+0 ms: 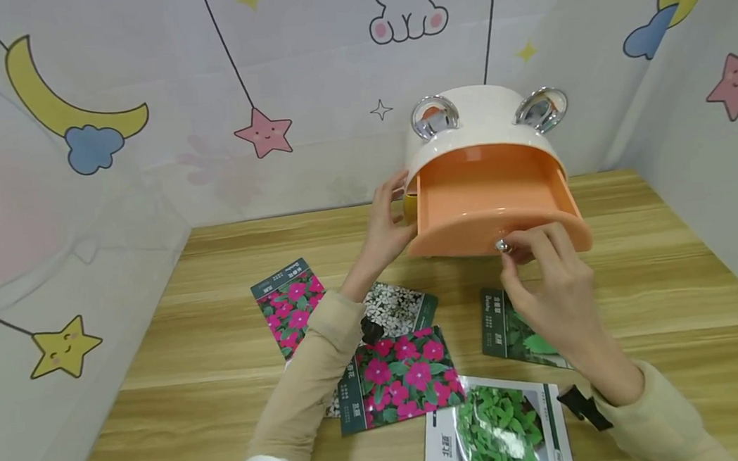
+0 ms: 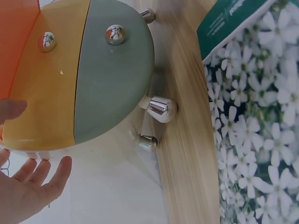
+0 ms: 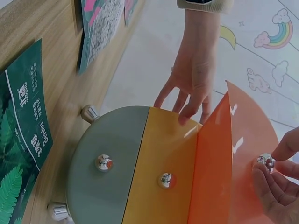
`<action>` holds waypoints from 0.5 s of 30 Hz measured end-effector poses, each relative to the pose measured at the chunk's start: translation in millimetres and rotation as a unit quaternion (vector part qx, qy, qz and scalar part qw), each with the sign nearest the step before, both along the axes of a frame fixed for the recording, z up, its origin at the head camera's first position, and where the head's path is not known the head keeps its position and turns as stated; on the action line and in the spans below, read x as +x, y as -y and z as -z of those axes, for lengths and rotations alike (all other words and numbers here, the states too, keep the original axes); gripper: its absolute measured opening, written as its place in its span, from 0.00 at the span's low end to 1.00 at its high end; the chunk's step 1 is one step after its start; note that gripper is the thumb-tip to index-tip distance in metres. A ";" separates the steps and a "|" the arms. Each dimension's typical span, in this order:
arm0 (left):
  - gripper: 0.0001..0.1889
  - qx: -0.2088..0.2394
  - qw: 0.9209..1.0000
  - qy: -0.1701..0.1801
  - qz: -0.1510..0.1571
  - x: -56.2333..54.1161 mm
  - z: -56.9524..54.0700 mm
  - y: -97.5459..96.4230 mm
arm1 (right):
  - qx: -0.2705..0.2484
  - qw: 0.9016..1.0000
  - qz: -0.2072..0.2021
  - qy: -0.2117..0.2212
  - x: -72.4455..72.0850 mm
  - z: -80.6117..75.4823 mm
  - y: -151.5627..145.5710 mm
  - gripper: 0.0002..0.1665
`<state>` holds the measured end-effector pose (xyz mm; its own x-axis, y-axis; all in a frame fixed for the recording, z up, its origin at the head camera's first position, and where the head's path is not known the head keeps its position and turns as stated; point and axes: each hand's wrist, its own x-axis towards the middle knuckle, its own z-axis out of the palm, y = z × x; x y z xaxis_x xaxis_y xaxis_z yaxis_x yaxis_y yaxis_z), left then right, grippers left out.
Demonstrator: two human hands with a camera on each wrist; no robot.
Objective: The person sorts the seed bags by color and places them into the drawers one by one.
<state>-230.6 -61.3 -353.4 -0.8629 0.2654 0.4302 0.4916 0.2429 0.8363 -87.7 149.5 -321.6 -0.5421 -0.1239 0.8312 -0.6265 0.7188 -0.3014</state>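
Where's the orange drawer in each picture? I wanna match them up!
Head: orange drawer, right of centre, pulled open.
Left wrist: orange drawer, top left corner, cut off by the edge.
Right wrist: orange drawer, lower right, its silver knob pinched by the right hand.
Shared landmark: the left hand, in all three.

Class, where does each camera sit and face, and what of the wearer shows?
Head: head-worn, facing forward and down at the orange drawer; left hand, right hand, both sleeves show.
Left wrist: worn there, facing the yellow front and green front; left hand shows.
Right wrist: worn there, facing those fronts; both hands, left sleeve show.
Shared: both wrist views show these fronts.
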 end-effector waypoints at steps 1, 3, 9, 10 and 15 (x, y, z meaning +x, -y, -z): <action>0.39 -0.002 1.000 0.001 -0.001 1.6 0.3 0.9 | -0.001 1.000 0.001 0.000 0.6 0.3 0.0 0.11; 0.39 -0.007 1.000 0.005 -0.006 5.4 0.0 2.7 | -0.002 1.000 0.004 -0.001 1.8 0.9 -0.1 0.11; 0.38 -0.007 0.999 0.036 -0.001 15.9 1.5 8.3 | 0.000 1.000 0.005 -0.003 5.4 2.7 -0.7 0.10; 0.37 -0.008 0.999 0.041 0.000 17.8 1.7 9.3 | 0.000 1.000 0.002 -0.004 5.9 3.0 -1.0 0.10; 0.35 -0.019 0.998 0.061 -0.003 29.9 -0.2 15.8 | 0.009 1.000 -0.004 -0.006 8.4 4.8 -1.8 0.12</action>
